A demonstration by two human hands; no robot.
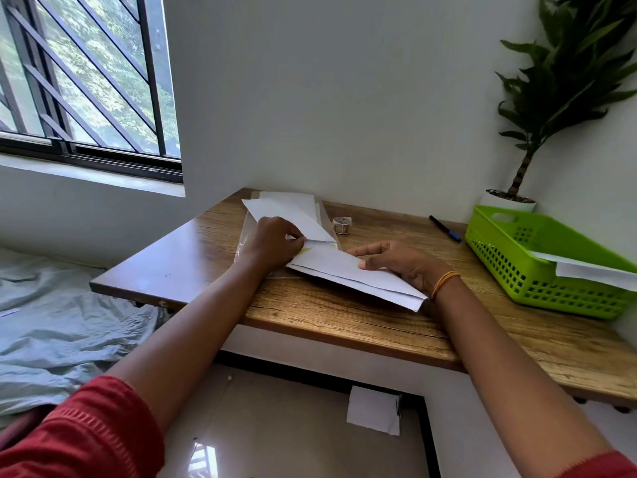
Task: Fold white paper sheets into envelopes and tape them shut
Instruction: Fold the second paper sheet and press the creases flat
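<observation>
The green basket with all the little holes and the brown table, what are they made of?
The green basket with square holes looks like moulded plastic: one bright colour, smooth glossy rim, even grid of holes. The brown table shows wood grain and a slight sheen; it could be real wood or a printed wood-look laminate, which the head view cannot settle.

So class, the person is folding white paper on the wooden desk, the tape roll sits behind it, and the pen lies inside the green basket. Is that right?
Not quite. The pen lies on the wooden desk, just left of the green basket, not inside it. The head view shows this. The rest holds: both hands fold the white paper, with the tape roll behind it.
</observation>
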